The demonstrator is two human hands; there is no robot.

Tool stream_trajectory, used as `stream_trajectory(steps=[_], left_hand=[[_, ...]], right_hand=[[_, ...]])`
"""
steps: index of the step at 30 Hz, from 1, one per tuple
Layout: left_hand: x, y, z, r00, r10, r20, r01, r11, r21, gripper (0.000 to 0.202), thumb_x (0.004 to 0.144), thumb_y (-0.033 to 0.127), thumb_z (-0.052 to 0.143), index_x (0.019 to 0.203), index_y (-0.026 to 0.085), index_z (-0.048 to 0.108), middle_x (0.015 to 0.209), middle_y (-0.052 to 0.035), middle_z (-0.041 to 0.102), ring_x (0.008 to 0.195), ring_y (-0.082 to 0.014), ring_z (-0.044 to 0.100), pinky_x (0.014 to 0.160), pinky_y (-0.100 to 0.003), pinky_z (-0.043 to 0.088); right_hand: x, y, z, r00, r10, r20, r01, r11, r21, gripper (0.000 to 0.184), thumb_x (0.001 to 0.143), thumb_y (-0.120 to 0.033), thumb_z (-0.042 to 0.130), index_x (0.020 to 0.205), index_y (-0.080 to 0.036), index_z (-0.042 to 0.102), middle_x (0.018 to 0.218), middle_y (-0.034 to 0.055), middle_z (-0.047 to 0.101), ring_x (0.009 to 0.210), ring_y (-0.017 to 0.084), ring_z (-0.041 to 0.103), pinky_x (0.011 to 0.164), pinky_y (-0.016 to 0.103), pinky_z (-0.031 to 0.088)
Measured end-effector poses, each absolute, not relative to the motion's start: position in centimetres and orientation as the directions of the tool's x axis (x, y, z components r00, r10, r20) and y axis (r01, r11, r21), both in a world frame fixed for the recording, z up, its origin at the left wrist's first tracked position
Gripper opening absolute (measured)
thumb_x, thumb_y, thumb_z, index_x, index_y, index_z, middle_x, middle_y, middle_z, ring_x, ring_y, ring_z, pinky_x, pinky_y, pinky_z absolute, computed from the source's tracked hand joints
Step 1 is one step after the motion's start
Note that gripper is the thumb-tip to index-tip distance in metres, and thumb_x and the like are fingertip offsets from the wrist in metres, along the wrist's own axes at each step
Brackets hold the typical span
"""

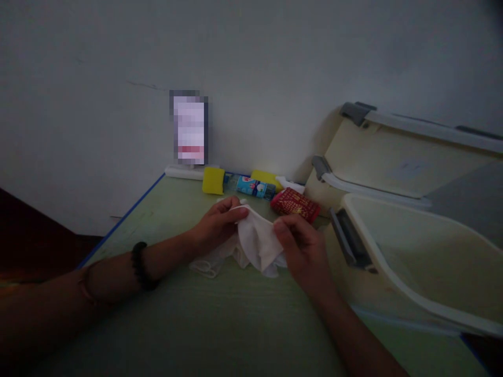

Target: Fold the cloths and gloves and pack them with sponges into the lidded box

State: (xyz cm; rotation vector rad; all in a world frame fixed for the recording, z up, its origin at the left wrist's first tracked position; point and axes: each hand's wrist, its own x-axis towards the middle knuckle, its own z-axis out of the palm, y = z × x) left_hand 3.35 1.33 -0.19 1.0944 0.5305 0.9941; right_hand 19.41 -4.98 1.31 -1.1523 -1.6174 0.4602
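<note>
Between my two hands a thin white cloth (255, 238) is stretched by its upper edge, its lower folds hanging down to the green table. My left hand (220, 222) pinches the left end of that edge between thumb and fingers. With thumb and bent fingers, my right hand (301, 246) grips the right end. More thin, whitish, partly see-through material (210, 264) lies crumpled on the table just below; I cannot tell whether it belongs to the same piece.
Behind my hands lie a yellow block (213, 180), a bottle with a blue label (251, 186) and a red packet (296, 204). A blurred phone-like screen (190, 128) stands against the wall. Right of me is an open cream storage box (353, 230), its lid (377, 146) raised.
</note>
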Motion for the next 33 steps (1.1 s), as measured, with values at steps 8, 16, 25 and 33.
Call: stream_trajectory(steps=[8, 16, 25, 33], left_hand=[[3.3, 1.4, -0.7, 0.508, 0.854, 0.107, -0.399, 0.123, 0.909, 0.034, 0.068, 0.031, 0.065, 0.056, 0.017, 0.037, 0.05, 0.0069, 0.04, 0.045, -0.0049, 0.039, 0.04, -0.016, 0.03], [3.1, 1.2, -0.5, 0.532, 0.842, 0.083, -0.271, 0.076, 0.96, 0.024, 0.07, 0.037, 0.061, 0.074, 0.019, 0.047, 0.057, 0.0064, 0.047, 0.042, -0.0054, 0.04, 0.039, -0.017, 0.029], [2.5, 1.0, -0.9, 0.652, 0.73, 0.205, -0.163, -0.129, 0.978, 0.029, 0.08, 0.038, 0.049, 0.062, 0.015, 0.047, 0.061, 0.0025, 0.04, 0.055, -0.009, 0.039, 0.048, -0.022, 0.031], [2.5, 1.1, -0.5, 0.578, 0.689, 0.437, -0.249, -0.36, 0.899, 0.014, 0.08, 0.022, 0.052, 0.068, 0.015, 0.051, 0.081, -0.002, 0.045, 0.078, -0.0127, 0.045, 0.07, -0.026, 0.038]], right_hand=[[19.4, -4.8, 0.6, 0.125, 0.844, 0.521, 0.31, 0.466, -0.829, 0.011, 0.084, -0.028, 0.046, 0.079, -0.021, 0.053, 0.062, -0.004, 0.046, 0.051, 0.008, 0.042, 0.044, 0.02, 0.034], [18.7, -5.2, 1.1, 0.036, 0.777, 0.629, 0.406, 0.563, -0.719, 0.011, 0.084, -0.021, 0.045, 0.074, -0.02, 0.05, 0.069, -0.0023, 0.047, 0.061, 0.01, 0.044, 0.055, 0.023, 0.037], [19.1, -5.3, 1.3, 0.056, 0.774, 0.63, 0.35, 0.576, -0.739, 0.011, 0.083, -0.023, 0.048, 0.073, -0.021, 0.053, 0.067, -0.0023, 0.048, 0.063, 0.011, 0.046, 0.056, 0.025, 0.038], [19.3, -5.0, 1.5, -0.021, 0.756, 0.655, 0.444, 0.594, -0.671, 0.01, 0.081, -0.024, 0.049, 0.074, -0.022, 0.056, 0.073, 0.0004, 0.043, 0.077, 0.016, 0.043, 0.069, 0.032, 0.038]])
